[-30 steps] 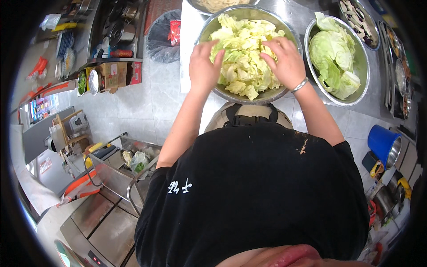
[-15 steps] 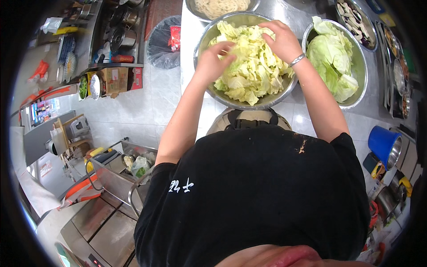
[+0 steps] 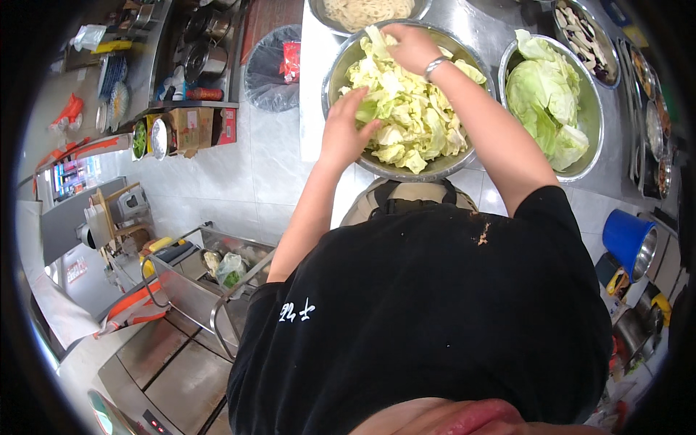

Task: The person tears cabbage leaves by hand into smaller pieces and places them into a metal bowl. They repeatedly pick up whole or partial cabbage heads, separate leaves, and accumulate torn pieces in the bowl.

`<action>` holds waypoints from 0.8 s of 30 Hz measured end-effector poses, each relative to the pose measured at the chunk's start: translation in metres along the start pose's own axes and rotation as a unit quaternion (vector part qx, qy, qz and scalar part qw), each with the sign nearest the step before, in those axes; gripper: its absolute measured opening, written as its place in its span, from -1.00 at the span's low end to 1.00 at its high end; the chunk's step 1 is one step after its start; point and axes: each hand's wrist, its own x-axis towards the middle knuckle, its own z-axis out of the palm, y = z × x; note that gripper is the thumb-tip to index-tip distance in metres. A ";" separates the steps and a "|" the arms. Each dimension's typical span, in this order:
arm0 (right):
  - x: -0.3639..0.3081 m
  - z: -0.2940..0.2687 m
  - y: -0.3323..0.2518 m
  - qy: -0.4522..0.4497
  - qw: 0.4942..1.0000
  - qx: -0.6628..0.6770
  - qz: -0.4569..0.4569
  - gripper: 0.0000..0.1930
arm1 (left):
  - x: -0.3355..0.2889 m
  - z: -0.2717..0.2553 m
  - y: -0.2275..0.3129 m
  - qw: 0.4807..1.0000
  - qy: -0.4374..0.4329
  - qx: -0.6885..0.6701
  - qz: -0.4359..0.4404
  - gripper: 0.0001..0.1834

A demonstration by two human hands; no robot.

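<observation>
On the metal table (image 3: 475,22) I see a wide bowl (image 3: 337,83), with an oval bowl (image 3: 591,101) to its right. Torn leaves (image 3: 417,123) heap inside the wide one; a cabbage (image 3: 540,90) fills the oval. My left hand (image 3: 349,129) spreads thumb from fingers at the heap's left edge; my right hand (image 3: 413,51), wearing a bracelet (image 3: 436,67), reaches a far leaf, whether pinching I can't tell.
</observation>
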 end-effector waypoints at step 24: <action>-0.131 -0.047 0.054 0.043 0.981 -0.188 -0.003 -0.52 | 0.023 0.026 0.012 0.997 -0.010 0.078 -0.016 -0.13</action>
